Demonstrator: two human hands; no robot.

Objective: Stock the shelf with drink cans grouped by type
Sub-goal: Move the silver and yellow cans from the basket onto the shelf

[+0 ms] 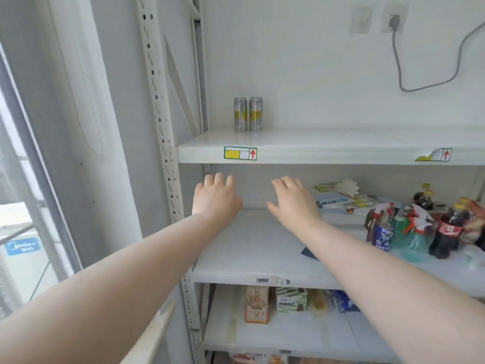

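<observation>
1. Two slim silver-and-yellow cans (256, 114) stand upright, side by side, at the far left of the upper shelf (328, 143), above a yellow label (240, 153); they look grouped as one type.
2. The left hand (215, 198) and right hand (294, 203) hold nothing, fingers loosely spread over the middle shelf (252, 248).
3. Bottles (446, 232) crowd its right end.

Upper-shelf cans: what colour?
The cans are silver-grey with yellow patches; head view.

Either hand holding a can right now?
No: the left hand and right hand reach in with empty fingers; the two silver-yellow cans stand untouched on the upper shelf.
</observation>
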